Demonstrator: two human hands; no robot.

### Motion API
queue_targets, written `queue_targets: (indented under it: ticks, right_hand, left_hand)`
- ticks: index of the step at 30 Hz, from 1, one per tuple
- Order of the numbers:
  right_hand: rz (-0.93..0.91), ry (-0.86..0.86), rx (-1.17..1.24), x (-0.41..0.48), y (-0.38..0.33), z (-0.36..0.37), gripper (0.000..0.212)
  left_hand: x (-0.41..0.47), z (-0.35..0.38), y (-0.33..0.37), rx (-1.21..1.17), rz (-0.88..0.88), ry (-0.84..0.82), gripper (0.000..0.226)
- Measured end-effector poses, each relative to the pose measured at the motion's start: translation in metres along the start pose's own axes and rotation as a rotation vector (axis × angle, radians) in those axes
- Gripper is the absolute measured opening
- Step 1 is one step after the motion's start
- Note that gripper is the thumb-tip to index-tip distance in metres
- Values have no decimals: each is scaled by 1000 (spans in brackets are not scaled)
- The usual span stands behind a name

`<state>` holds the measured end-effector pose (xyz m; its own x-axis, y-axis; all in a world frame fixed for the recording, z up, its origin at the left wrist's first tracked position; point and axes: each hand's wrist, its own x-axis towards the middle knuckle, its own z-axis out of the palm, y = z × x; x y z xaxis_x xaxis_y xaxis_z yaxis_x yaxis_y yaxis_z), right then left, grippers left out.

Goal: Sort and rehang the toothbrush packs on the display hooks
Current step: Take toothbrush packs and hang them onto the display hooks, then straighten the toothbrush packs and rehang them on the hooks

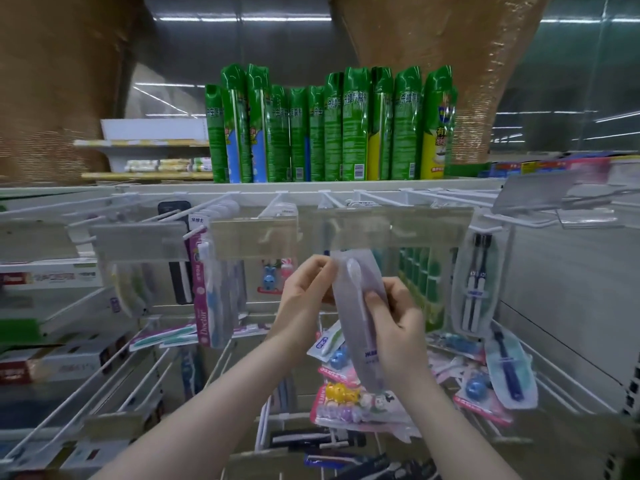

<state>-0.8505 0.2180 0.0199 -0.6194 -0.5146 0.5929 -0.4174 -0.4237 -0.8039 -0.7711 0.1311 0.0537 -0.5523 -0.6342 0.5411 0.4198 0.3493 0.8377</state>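
A clear toothbrush pack (360, 317) is being held upright at centre. Its top edge is being pinched by the left hand (304, 292) at 10 o'clock, while its 3 o'clock side is being gripped by the right hand (394, 317).

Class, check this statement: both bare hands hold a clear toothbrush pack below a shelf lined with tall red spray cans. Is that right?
Not quite. The head view shows the spray cans are green, not red. The rest stands: the left hand and right hand hold the clear toothbrush pack.

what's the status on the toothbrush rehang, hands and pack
Left hand pinching pack top, right hand gripping its middle. Clear toothbrush pack held upright below the hooks, not yet hung. Loose packs piled beneath.
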Motion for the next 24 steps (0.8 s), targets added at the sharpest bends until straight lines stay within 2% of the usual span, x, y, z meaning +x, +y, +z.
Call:
queue_targets:
  ticks: [5,10,19,24]
  right_hand:
    - [24,-47,56,9,-4,-8,19]
    - [36,-98,83,14,0,-9,19]
    - [56,-191,132,19,0,-10,19]
    - [117,-182,84,23,3,-9,21]
  left_hand:
    - [5,17,3,86,69,167,22]
    - [5,23,1,65,87,272,24]
    - [5,31,2,35,125,385,21]
    - [11,26,-5,49,93,318,18]
